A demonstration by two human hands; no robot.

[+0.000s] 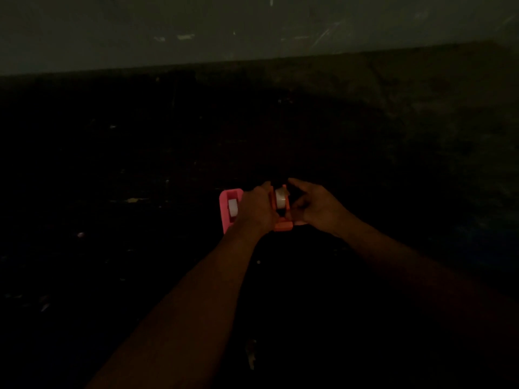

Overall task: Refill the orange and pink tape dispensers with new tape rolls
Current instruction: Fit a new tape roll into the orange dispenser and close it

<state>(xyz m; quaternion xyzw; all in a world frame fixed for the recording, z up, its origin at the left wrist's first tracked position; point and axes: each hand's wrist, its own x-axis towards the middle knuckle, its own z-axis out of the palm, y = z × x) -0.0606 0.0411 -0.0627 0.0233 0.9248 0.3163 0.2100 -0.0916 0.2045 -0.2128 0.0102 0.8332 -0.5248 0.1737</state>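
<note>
The scene is very dark. An orange tape dispenser (283,225) sits between my two hands, with a pale tape roll (281,198) seated in it. My left hand (257,207) grips the dispenser's left side. My right hand (316,204) is on its right side, with the fingertips by the roll. A pink tape dispenser (226,209) stands just to the left, holding a white tape roll (233,210); my left hand partly covers its right edge.
A dark, speckled surface (140,220) spreads all around the dispensers. A pale wall (252,29) rises behind its far edge. Small light scraps (81,235) lie on the left.
</note>
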